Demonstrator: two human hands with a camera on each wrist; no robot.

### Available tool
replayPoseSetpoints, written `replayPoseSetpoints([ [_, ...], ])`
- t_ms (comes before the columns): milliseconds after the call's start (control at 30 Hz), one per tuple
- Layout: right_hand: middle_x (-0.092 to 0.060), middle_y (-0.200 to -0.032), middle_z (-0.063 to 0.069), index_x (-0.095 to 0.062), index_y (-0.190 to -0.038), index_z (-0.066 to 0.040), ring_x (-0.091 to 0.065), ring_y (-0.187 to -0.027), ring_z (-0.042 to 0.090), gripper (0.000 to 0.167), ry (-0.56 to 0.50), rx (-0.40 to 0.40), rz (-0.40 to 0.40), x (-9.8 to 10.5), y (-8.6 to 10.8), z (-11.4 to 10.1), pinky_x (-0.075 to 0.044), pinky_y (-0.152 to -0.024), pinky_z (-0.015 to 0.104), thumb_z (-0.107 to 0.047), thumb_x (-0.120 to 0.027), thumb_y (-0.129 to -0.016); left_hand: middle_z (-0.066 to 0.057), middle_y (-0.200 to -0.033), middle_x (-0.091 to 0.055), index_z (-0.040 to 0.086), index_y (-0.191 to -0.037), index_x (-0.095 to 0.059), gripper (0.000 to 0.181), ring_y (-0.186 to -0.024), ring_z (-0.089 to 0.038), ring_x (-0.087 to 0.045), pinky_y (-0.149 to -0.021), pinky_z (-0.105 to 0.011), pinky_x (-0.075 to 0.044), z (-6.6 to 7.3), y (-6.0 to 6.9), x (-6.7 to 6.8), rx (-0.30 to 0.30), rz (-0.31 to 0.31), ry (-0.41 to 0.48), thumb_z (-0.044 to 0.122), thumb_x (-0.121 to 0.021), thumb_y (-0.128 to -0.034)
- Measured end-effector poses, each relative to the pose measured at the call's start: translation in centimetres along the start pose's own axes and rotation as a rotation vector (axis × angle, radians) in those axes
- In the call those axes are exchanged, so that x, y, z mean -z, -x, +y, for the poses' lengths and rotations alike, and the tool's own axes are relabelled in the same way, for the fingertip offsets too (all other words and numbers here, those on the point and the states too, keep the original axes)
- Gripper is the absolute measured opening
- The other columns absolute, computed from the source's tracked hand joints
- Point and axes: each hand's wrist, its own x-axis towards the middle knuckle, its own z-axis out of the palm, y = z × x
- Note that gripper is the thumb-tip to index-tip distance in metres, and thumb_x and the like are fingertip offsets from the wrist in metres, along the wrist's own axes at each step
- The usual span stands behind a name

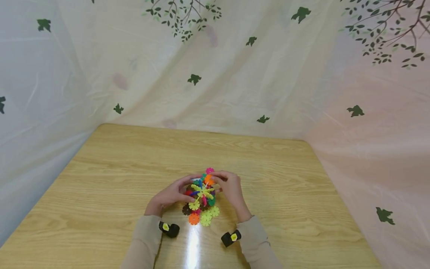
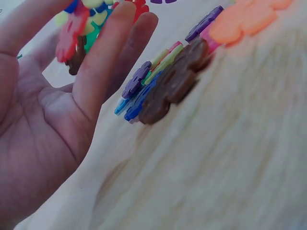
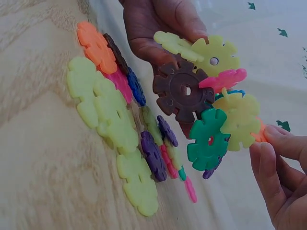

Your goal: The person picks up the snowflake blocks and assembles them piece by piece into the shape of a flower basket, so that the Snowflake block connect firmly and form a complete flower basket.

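Two at work: we watch the right hand point(image 1: 231, 188) pinch an orange disc point(image 1: 209, 180)
Left hand point(image 1: 172, 193): curved around the disc cluster point(image 1: 203, 191), fingers parted
Cluster: raised above loose discs point(image 1: 206, 218)
Table point(image 1: 268, 179): wide room both sides, far edge point(image 1: 201, 133) well beyond

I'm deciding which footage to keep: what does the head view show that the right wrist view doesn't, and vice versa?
Head only: the sleeves, the wrist cameras and printed branches.

Right wrist only: a gap between the held disc cluster and the other discs below.

Both: that cluster, the left hand, the table, and the right hand pinching an orange disc.
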Motion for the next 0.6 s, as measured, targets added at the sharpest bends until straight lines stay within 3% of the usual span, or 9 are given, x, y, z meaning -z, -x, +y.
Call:
replayPoseSetpoints([
  [100,-0.073,-0.103,0.018,-0.073,-0.107,-0.002,-0.069,-0.085,0.024,0.02,0.01,0.006,-0.009,-0.1,0.1,0.0,-0.061,-0.062,0.043,-0.011,-0.062,-0.093,-0.019,-0.157,-0.026,0.005,-0.147,-0.036,0.069,-0.142,-0.043,-0.024,-0.103,-0.021,-0.042,0.0,0.0,0.0,0.015,0.013,-0.026,0.005,-0.07,-0.0861],
  [333,-0.072,-0.1,0.018,-0.072,-0.109,-0.001,-0.069,-0.084,0.024,0.021,0.007,0.001,-0.005,-0.2,0.1,-0.1,-0.061,-0.061,0.043,-0.009,-0.064,-0.092,-0.02,-0.154,-0.03,0.004,-0.143,-0.042,0.064,-0.14,-0.045,-0.027,-0.098,-0.026,-0.048,0.0,0.1,0.1,0.026,0.037,-0.022,0.004,-0.07,-0.0849],
  [500,-0.071,-0.099,0.018,-0.067,-0.116,-0.001,-0.069,-0.084,0.026,0.028,-0.001,-0.037,-0.033,0.3,-0.2,0.1,-0.061,-0.061,0.039,-0.014,-0.064,-0.092,-0.018,-0.149,-0.039,0.006,-0.14,-0.046,0.061,-0.134,-0.029,-0.04,-0.097,-0.025,-0.05,0.0,0.5,0.5,0.008,0.089,-0.04,0.005,-0.071,-0.0843],
  [600,-0.071,-0.1,0.017,-0.069,-0.113,-0.001,-0.068,-0.084,0.025,0.025,0.06,-0.052,-0.094,1.0,-0.4,0.5,-0.061,-0.06,0.032,-0.014,-0.064,-0.093,-0.019,-0.148,-0.039,0.007,-0.14,-0.045,0.062,-0.127,-0.017,-0.047,-0.092,-0.024,-0.053,0.2,0.8,1.0,-0.001,0.135,-0.019,0.005,-0.072,-0.0842],
])
